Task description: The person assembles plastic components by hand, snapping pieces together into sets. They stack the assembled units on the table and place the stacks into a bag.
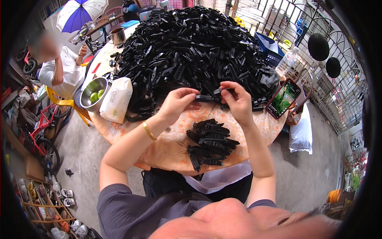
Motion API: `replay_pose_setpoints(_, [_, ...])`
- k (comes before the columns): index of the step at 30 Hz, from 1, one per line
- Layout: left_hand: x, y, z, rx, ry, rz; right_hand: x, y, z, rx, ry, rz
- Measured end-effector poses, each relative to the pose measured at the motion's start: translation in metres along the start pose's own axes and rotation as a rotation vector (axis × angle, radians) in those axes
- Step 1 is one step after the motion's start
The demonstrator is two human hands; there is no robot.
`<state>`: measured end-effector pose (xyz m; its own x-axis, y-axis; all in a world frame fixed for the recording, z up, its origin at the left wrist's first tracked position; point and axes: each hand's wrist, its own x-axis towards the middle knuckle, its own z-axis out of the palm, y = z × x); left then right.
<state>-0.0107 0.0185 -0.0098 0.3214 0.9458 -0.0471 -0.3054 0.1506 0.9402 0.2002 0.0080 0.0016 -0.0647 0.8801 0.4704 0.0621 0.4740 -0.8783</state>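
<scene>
Fingertips (pixel 197 95) of your left hand (pixel 175 104) and right hand (pixel 238 102) pinch shut on the two ends of one slim black plastic clip (pixel 207 97), held level just above the table's near half, at the foot of the heap. Matte, angular and hard-edged, it matches the huge jumbled heap of black clips (pixel 191 51) piled behind it and the small, neater stack of clips (pixel 209 143) lying below your wrists. Around you spreads a round table under an orange patterned cloth (pixel 175 147), with a steel bowl of green fruit (pixel 94 94), a soft white packet (pixel 115 99) and a lit phone (pixel 283 98).
</scene>
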Motion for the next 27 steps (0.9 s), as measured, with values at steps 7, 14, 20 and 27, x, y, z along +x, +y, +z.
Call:
replay_pose_setpoints(7, [-0.008, -0.003, 0.014, 0.055, -0.043, -0.045, -0.003, 0.001, 0.013, -0.306, -0.243, -0.39])
replay_pose_setpoints(14, [-0.009, -0.001, 0.012, -0.109, -0.05, -0.054, -0.002, 0.001, 0.013, -0.451, -0.199, -0.511])
replay_pose_setpoints(20, [-0.008, -0.006, 0.007, 0.033, -0.121, 0.022, -0.003, -0.003, 0.009, -0.606, -0.282, -0.549])
replay_pose_setpoints(27, [-0.012, 0.005, 0.012, 0.405, -0.068, 0.294, -0.001, -0.004, -0.001, -0.358, -0.325, -0.127])
